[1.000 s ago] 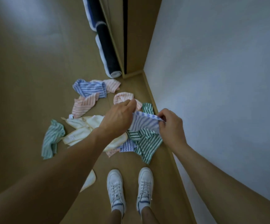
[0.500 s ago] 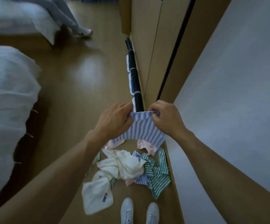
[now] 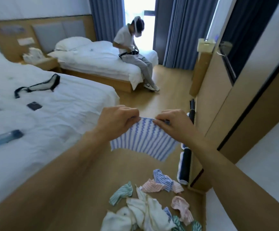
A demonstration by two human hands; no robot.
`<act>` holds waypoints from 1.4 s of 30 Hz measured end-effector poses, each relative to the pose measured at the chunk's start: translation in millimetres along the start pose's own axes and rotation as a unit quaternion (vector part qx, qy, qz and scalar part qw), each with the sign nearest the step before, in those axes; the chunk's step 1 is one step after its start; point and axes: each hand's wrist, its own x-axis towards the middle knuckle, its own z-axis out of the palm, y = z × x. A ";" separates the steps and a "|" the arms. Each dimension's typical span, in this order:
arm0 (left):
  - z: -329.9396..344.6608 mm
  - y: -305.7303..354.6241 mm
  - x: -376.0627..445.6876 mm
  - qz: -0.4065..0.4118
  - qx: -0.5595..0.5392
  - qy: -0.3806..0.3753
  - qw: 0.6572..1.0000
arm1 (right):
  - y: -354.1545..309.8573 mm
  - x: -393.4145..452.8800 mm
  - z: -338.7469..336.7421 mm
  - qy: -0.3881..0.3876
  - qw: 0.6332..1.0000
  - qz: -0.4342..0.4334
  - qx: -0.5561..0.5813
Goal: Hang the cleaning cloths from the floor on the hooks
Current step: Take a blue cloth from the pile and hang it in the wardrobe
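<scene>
A blue-and-white zigzag-striped cleaning cloth (image 3: 143, 139) is held up in the air by its top edge, pinched between the curled fingers of the left hand (image 3: 117, 120) and the right hand (image 3: 172, 124). Below it, a heap of crumpled striped and cream cloths (image 3: 152, 207) is left on the tan wooden floor (image 3: 88, 189)
</scene>
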 end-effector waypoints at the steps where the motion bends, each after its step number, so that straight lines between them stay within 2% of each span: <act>1: -13.2 -3.0 -9.9 -0.014 0.013 0.003 1.000 | -9.6 8.1 1.4 -0.009 1.000 -0.017 -0.004; 9: -89.2 -1.8 -99.5 -0.178 0.125 0.028 0.976 | -98.6 44.4 26.5 -0.048 0.988 -0.133 0.064; 14: -133.8 10.0 -165.8 -0.313 0.176 0.029 0.933 | -165.7 48.2 49.0 -0.070 0.968 -0.214 0.112; 18: -172.4 23.3 -219.8 -0.367 0.195 0.032 0.909 | -221.8 43.0 62.7 -0.082 0.944 -0.272 0.166; 25: -237.8 50.3 -304.7 -0.471 0.263 0.023 0.842 | -326.2 22.3 78.5 -0.104 0.905 -0.360 0.202; 34: -332.7 93.4 -431.9 -0.525 0.346 0.053 0.776 | -487.0 -27.5 86.4 -0.108 0.869 -0.436 0.205; 42: -429.2 131.4 -551.5 -0.523 0.410 0.045 0.746 | -637.0 -82.6 94.2 -0.082 0.840 -0.482 0.234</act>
